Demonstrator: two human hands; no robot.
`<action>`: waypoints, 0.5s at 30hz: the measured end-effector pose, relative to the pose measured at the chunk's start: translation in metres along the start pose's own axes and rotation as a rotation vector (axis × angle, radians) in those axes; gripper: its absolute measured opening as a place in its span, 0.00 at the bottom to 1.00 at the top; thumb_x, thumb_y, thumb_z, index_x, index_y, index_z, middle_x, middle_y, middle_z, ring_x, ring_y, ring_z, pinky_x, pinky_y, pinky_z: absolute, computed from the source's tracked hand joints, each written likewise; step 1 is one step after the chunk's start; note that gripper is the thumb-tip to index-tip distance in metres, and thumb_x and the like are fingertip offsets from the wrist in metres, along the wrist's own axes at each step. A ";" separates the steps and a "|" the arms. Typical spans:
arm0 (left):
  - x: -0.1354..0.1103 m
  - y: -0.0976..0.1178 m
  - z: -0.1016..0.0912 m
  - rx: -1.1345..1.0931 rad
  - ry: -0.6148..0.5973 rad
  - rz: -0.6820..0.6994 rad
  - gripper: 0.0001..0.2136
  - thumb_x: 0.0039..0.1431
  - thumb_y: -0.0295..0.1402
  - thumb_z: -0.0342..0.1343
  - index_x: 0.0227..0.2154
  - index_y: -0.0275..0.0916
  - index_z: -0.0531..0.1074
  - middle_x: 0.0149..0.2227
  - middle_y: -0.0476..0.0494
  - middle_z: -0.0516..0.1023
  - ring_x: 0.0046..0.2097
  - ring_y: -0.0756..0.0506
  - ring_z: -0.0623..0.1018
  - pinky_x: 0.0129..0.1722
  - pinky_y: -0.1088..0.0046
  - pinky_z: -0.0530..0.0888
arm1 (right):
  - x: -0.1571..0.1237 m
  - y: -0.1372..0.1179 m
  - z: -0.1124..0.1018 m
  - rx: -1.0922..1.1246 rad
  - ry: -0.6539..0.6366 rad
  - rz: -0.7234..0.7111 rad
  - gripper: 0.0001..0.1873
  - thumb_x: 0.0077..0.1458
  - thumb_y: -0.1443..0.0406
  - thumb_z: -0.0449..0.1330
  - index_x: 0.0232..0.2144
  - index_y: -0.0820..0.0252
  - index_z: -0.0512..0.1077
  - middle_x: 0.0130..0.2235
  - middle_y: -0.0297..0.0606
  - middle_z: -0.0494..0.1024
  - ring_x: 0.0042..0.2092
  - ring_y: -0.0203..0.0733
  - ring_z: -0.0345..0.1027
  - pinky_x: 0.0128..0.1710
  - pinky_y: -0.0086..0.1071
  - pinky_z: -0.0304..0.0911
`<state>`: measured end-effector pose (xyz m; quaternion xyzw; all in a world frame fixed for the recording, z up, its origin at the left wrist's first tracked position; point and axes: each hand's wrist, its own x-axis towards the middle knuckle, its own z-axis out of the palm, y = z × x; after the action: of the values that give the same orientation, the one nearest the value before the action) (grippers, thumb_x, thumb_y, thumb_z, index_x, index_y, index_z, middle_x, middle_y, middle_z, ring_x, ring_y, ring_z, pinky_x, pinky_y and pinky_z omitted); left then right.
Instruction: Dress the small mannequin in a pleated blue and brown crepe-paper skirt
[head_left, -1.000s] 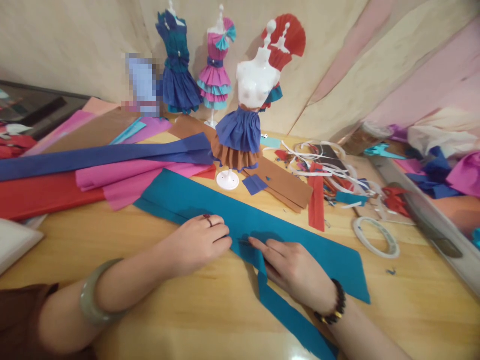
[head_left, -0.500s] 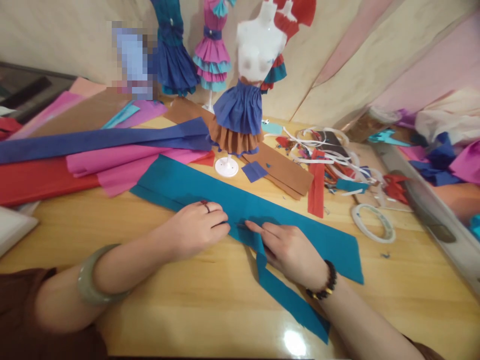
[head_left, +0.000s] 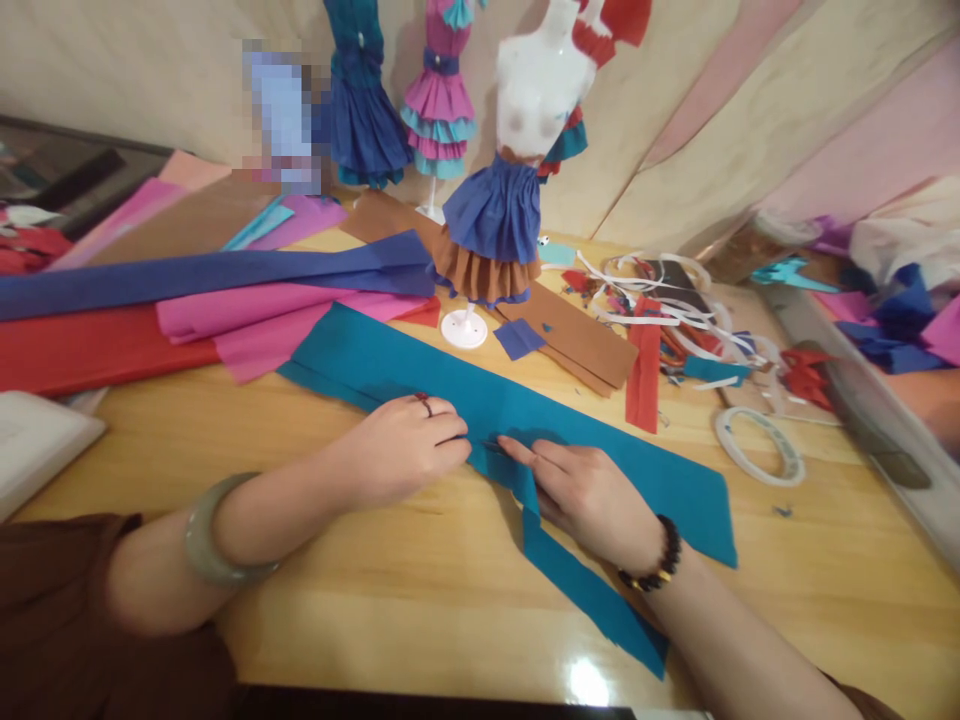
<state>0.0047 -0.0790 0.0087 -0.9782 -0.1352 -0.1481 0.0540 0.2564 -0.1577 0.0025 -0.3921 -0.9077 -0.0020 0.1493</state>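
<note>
A long folded piece of teal crepe paper lies slantwise across the table. A narrow strip hangs partly cut from its near edge and curls past my right wrist. My left hand, fingers pinched together, grips the near edge of the paper left of the cut. My right hand is closed around scissors, whose thin dark blades point left into the paper by my index finger. Their handles are hidden under my palm.
Behind the paper stands a white mannequin in a blue and brown ruffled skirt, with dressed forms farther back. Coloured paper is piled on the left. White cord, scraps and a tape roll lie right, beside a clear bin.
The view has shifted slightly, so everything sits a little farther right. Both hands keep nearly the same place on the teal paper.
</note>
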 end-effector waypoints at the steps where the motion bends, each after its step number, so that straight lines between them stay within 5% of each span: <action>1: 0.000 0.000 0.000 -0.002 0.002 0.000 0.10 0.65 0.24 0.49 0.35 0.38 0.76 0.36 0.42 0.80 0.40 0.45 0.77 0.35 0.70 0.73 | 0.000 0.000 0.000 -0.004 -0.002 -0.004 0.20 0.68 0.70 0.46 0.58 0.68 0.64 0.30 0.38 0.76 0.30 0.41 0.71 0.25 0.32 0.64; 15: 0.001 -0.001 0.000 -0.013 0.022 0.006 0.10 0.65 0.25 0.49 0.35 0.38 0.76 0.35 0.43 0.80 0.39 0.45 0.77 0.35 0.70 0.72 | 0.001 0.000 -0.002 0.003 0.011 -0.024 0.20 0.66 0.72 0.46 0.57 0.71 0.66 0.29 0.37 0.74 0.28 0.42 0.70 0.23 0.33 0.64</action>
<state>0.0053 -0.0783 0.0086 -0.9772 -0.1307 -0.1597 0.0494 0.2559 -0.1571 0.0052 -0.3808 -0.9116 -0.0045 0.1550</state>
